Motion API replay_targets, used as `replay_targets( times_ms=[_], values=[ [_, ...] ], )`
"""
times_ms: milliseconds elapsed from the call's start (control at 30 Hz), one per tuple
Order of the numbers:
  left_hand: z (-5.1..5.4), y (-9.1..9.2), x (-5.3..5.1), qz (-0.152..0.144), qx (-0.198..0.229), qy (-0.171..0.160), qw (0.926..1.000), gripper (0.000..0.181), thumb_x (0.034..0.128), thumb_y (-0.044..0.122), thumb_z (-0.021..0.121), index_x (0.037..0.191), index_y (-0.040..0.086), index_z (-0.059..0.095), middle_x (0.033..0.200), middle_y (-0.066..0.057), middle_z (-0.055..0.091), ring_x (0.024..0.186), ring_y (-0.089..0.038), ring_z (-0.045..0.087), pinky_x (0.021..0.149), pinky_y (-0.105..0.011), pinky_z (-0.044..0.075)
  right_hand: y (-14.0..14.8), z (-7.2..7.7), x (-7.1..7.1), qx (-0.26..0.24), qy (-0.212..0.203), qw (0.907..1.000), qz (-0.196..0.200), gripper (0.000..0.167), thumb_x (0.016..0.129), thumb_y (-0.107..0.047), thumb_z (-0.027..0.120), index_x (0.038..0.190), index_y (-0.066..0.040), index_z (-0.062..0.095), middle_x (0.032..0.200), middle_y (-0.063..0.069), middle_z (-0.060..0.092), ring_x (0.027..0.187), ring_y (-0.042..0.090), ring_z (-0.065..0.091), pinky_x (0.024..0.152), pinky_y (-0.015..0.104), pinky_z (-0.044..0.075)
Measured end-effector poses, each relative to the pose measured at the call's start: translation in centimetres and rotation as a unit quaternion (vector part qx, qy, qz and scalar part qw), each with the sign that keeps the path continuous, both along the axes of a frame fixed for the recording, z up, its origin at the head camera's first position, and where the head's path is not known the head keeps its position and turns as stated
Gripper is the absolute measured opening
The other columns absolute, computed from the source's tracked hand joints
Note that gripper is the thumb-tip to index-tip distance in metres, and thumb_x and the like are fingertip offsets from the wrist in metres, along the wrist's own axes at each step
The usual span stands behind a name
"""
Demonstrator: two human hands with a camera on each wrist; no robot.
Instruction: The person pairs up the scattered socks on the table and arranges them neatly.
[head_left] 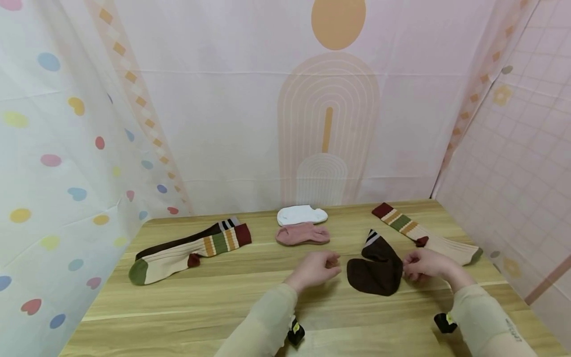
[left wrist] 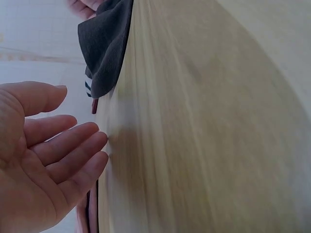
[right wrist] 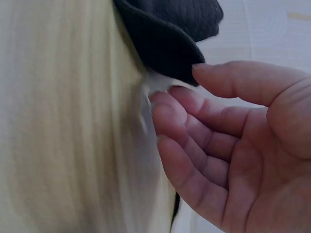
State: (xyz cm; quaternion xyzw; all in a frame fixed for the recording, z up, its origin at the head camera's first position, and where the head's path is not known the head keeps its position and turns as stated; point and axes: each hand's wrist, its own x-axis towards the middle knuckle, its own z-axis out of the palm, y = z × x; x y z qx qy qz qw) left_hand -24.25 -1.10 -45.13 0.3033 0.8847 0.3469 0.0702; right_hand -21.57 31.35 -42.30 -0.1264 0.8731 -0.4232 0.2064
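Note:
A dark brown sock (head_left: 375,275) with grey-white stripes at its cuff lies bent double on the wooden table, right of the middle. My right hand (head_left: 426,265) pinches its right-hand edge between thumb and curled fingers; the right wrist view shows the thumb on a corner of the dark cloth (right wrist: 167,48). To the left of this sock hovers my left hand (head_left: 314,270), apart from it. Its fingers (left wrist: 73,145) are relaxed and hold nothing in the left wrist view. Behind the right hand lies a cream sock (head_left: 446,248) with a maroon heel, green toe and striped cuff.
On the left of the wooden table (head_left: 178,317), a matching cream sock (head_left: 171,263) partly covers another dark brown sock (head_left: 178,242). A white ankle sock (head_left: 301,215) and a pink one (head_left: 303,234) lie at the back middle. Patterned curtains (head_left: 223,124) surround the table.

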Motion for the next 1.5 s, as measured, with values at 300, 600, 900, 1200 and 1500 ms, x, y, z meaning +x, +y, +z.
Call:
replay_targets(
  times_ms=[300,600,900,1200,1500],
  values=[
    [0.1,1.1,-0.1,0.013,-0.016,0.002,0.9998,0.038,0.0924,0.02,0.07,0.124,-0.001,0.066,0.108,-0.007,0.071,0.101,-0.018,0.066,0.088,-0.028,0.051,-0.1,1.3,-1.4,0.055,0.097,0.9913,-0.07,0.018,0.097,-0.007,0.059,0.098,0.011,0.058,0.08,0.007,0.06,0.072,0.018,0.057,0.062,0.031,0.05],
    [-0.3,2.4,0.1,0.052,0.006,0.005,0.9986,0.041,0.0896,0.024,0.074,0.121,0.0,0.067,0.109,-0.009,0.07,0.102,-0.021,0.065,0.089,-0.03,0.05,-1.5,1.8,-3.6,0.1,0.165,0.9743,-0.117,0.035,0.097,-0.018,0.061,0.112,0.013,0.058,0.102,0.023,0.064,0.094,0.035,0.061,0.08,0.046,0.051],
    [-0.4,3.3,0.2,0.078,0.017,-0.029,0.9964,0.042,0.0893,0.027,0.075,0.121,0.001,0.067,0.108,-0.007,0.07,0.101,-0.02,0.064,0.087,-0.031,0.05,-3.5,1.5,-5.4,0.108,0.194,0.9676,-0.12,0.041,0.095,-0.019,0.064,0.116,0.016,0.057,0.105,0.029,0.063,0.101,0.044,0.059,0.087,0.054,0.048],
    [-0.4,4.0,0.0,0.1,0.041,-0.054,0.9927,0.038,0.0867,0.022,0.077,0.115,-0.002,0.067,0.098,-0.004,0.071,0.092,-0.017,0.066,0.082,-0.027,0.051,-4.8,1.2,-6.9,0.131,0.16,0.9752,-0.078,0.041,0.097,-0.021,0.061,0.117,0.015,0.058,0.111,0.031,0.062,0.105,0.046,0.059,0.089,0.055,0.048],
    [-0.6,4.5,0.1,0.118,0.002,-0.008,0.993,0.021,0.0845,0.023,0.078,0.095,0.007,0.069,0.082,0.005,0.063,0.076,-0.009,0.057,0.073,-0.027,0.044,-5.7,0.7,-7.8,0.15,0.118,0.978,-0.084,0.034,0.098,-0.02,0.06,0.109,0.012,0.059,0.104,0.023,0.063,0.083,0.029,0.059,0.075,0.043,0.051]
  ],
)
